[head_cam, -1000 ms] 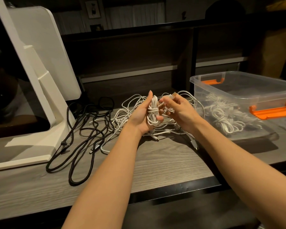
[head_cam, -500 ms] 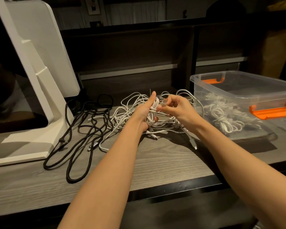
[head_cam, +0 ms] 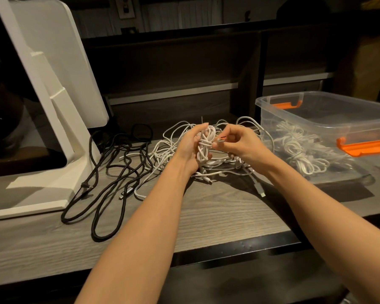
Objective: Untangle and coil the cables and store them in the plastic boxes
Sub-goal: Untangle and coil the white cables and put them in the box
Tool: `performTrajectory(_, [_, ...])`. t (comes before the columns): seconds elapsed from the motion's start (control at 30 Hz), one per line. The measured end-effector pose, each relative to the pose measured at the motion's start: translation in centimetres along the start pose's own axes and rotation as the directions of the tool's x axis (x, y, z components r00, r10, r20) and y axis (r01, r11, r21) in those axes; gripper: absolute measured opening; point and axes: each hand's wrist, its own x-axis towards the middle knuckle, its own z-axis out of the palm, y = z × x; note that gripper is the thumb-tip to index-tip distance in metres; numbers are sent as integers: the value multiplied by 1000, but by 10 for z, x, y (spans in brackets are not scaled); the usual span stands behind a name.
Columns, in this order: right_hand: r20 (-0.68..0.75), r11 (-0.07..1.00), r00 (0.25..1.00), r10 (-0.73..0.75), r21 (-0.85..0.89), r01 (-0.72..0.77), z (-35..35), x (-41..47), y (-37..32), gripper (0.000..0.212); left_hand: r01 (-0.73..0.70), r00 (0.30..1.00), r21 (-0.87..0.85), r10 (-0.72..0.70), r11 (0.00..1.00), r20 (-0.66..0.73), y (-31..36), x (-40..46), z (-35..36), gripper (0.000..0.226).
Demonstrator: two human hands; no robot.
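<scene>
My left hand holds a wound white cable bundle upright above the desk. My right hand pinches the plug end of that cable just to the bundle's right. Beneath both hands lies a heap of tangled white cables. Loose black cables sprawl to the left of it. A clear plastic box with orange latches stands at the right, with coiled white cables inside it.
A white monitor stand and screen occupy the left of the wooden desk. A dark shelf unit rises behind the cables. A grey plug lies on the desk near my right forearm.
The view has shifted slightly. My right hand has drawn the plug end a little away from the bundle; my left hand keeps its grip on the bundle.
</scene>
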Motion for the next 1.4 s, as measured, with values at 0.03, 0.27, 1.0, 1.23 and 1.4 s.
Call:
performTrajectory(0.03, [24, 1000, 1000, 4, 11, -4, -1, -1, 0, 10, -10, 1000, 5, 10, 1000, 11, 0, -1, 0, 27])
performTrajectory(0.27, [201, 997, 976, 79, -27, -75, -9, 0, 4, 20, -34, 998, -18, 34, 999, 47, 1, -4, -1, 22])
performTrajectory(1.0, [181, 984, 978, 106, -163, -76, -10, 2, 5, 11, -148, 988, 151, 140, 977, 62, -5, -8, 6, 29])
performTrajectory(1.23, [145, 968, 984, 105, -241, -68, -17, -3, 9, 14, -271, 953, 364, 194, 891, 234, -6, -4, -1, 15])
performTrajectory(1.4, [101, 974, 987, 126, -202, -104, -17, -3, 10, 16, -291, 950, 431, 204, 854, 236, -3, -5, -3, 12])
